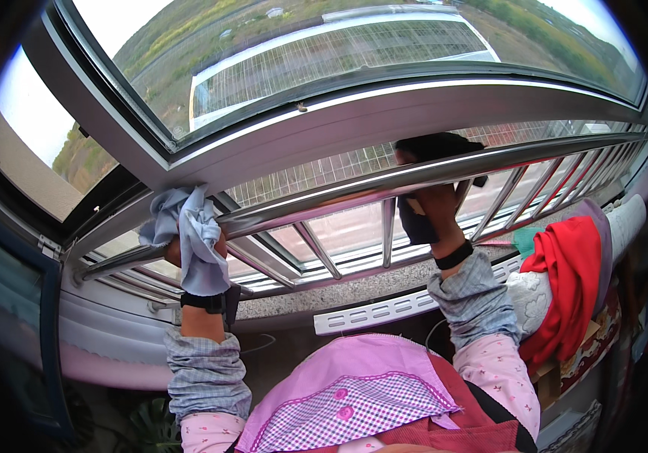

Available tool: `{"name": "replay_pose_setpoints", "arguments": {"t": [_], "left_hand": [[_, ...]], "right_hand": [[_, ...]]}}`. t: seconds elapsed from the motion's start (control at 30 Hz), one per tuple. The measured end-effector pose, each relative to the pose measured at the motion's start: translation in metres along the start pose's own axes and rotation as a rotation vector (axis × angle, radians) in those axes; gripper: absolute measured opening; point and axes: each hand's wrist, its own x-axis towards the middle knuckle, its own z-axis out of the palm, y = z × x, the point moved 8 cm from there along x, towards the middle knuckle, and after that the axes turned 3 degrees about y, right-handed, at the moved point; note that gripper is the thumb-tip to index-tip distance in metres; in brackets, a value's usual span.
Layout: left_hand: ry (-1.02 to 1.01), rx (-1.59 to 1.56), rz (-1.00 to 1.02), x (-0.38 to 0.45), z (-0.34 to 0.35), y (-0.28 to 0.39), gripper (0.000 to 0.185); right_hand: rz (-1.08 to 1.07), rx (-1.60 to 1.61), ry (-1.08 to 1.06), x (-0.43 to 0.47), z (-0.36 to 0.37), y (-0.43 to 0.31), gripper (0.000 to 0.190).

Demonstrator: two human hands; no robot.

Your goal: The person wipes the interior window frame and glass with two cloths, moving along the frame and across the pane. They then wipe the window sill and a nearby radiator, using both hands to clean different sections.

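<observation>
A polished metal handrail [346, 195] runs along the inside of the window, with slim metal bars below it. At its left part, my left hand [172, 249] holds a crumpled light blue cloth [202, 226] that wraps over the rail; the cloth hides most of the fingers. Farther right, my right hand [440, 209] reaches below and behind the rail beside an upright bar. It grips a dark cloth [414, 221], and a black part of what looks like the same cloth shows above the rail. The rail hides the middle of that hand.
A window sash [324, 122] tilts inward above the rail. Below lies a speckled stone sill [324, 300] and a white slotted strip [378, 317]. Red fabric [565, 277] drapes at right. A dark-framed glass panel [12, 317] stands at left.
</observation>
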Motion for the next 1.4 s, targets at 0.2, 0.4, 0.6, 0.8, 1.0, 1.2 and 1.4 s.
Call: {"name": "replay_pose_setpoints", "arguments": {"t": [0.2, 0.4, 0.6, 0.8, 1.0, 1.2, 1.4], "left_hand": [[-0.055, -0.042, -0.015, -0.001, 0.002, -0.001, 0.043], [-0.054, -0.045, -0.095, 0.000, 0.006, -0.002, 0.024], [0.006, 0.131, 0.077, 0.010, -0.003, 0.008, 0.043], [-0.379, -0.081, -0.110, 0.011, 0.035, 0.000, 0.031], [0.058, 1.562, 0.461, -0.002, 0.027, 0.028, 0.032], [0.205, 1.422, 0.460, -0.006, 0.022, 0.035, 0.040], [0.200, 1.540, 0.469, -0.007, 0.032, 0.033, 0.040]], "right_hand": [[0.073, 0.167, 0.201, -0.002, 0.005, 0.009, 0.042], [-0.271, -0.293, -0.063, -0.041, 0.016, 0.006, 0.035], [-0.272, -0.338, 0.043, -0.036, 0.007, -0.014, 0.039], [-0.021, 0.091, 0.151, -0.023, 0.012, 0.016, 0.020], [0.063, -0.027, 0.086, -0.098, -0.002, 0.022, 0.022], [0.408, 0.443, 0.422, -0.147, -0.106, 0.030, 0.023], [0.230, 0.574, 0.634, -0.110, -0.120, 0.057, 0.034]]}}
